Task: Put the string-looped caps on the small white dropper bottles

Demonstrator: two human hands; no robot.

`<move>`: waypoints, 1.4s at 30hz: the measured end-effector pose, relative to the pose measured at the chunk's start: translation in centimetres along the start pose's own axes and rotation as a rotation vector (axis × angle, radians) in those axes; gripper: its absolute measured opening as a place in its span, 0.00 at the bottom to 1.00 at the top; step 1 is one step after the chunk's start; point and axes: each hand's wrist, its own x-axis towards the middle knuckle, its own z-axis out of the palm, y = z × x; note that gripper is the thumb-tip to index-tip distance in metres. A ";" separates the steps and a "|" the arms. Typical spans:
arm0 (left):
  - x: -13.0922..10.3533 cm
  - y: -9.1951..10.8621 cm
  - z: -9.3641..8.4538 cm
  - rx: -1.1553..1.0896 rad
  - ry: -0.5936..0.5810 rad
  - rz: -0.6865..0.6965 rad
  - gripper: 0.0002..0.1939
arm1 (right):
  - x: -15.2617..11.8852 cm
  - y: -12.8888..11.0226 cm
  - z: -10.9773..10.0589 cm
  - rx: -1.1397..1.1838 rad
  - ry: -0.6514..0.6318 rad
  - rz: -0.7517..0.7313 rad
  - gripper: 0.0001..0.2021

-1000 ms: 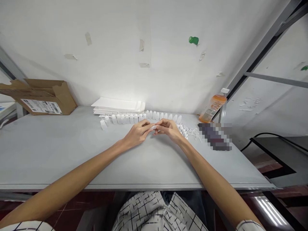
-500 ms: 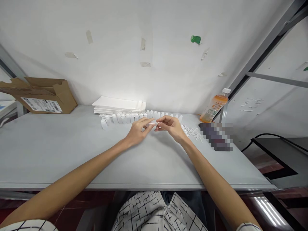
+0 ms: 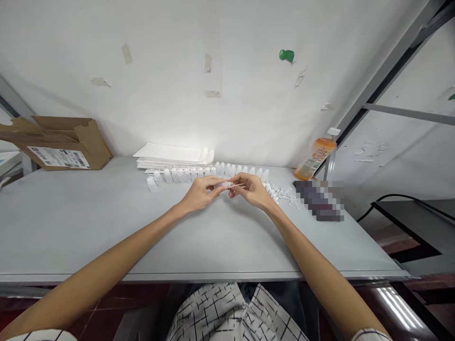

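Between thumb and fingers, my left hand [image 3: 202,193] pinches a small translucent white bottle [image 3: 222,184] lying on its side. At the bottle's right end, the fingers of my right hand [image 3: 249,189] are closed on a thin white strip [image 3: 238,184]. Both hands meet above the middle of the grey table. Behind them stands a long row of small white bottles [image 3: 181,175], partly hidden by my fingers. A loose pile of small white pieces [image 3: 287,195] lies to the right of my right hand.
A stack of white sheets [image 3: 174,155] lies behind the row. An open cardboard box [image 3: 67,142] stands at the back left of the table [image 3: 106,237]. At the right are an orange drink bottle [image 3: 317,156] and a blurred dark object [image 3: 320,201].
The small bottle now shows more clearly between my hands, and the white strip sticks out among my right fingers. My left hand has shifted slightly left.
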 end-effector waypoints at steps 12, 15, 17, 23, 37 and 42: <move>-0.5 -1.0 0.3 0.368 0.138 0.496 0.12 | 0.1 0.2 0.3 0.260 0.041 0.117 0.20; -0.6 -1.2 0.2 0.449 0.118 0.570 0.14 | 0.1 0.1 0.1 0.291 0.023 0.145 0.19; -0.6 -1.2 0.3 0.464 0.106 0.557 0.14 | 0.1 0.0 -0.1 0.307 0.008 0.151 0.18; -0.2 -0.5 0.6 0.277 0.144 0.225 0.15 | 0.4 -0.1 -0.4 0.118 0.042 0.044 0.17; 0.3 0.1 -0.5 -0.005 -0.056 -0.065 0.17 | 0.1 0.6 0.2 -0.093 -0.029 -0.026 0.18; 0.0 -0.3 -0.2 0.015 -0.038 -0.035 0.16 | 0.1 0.9 0.2 -0.091 -0.007 -0.015 0.14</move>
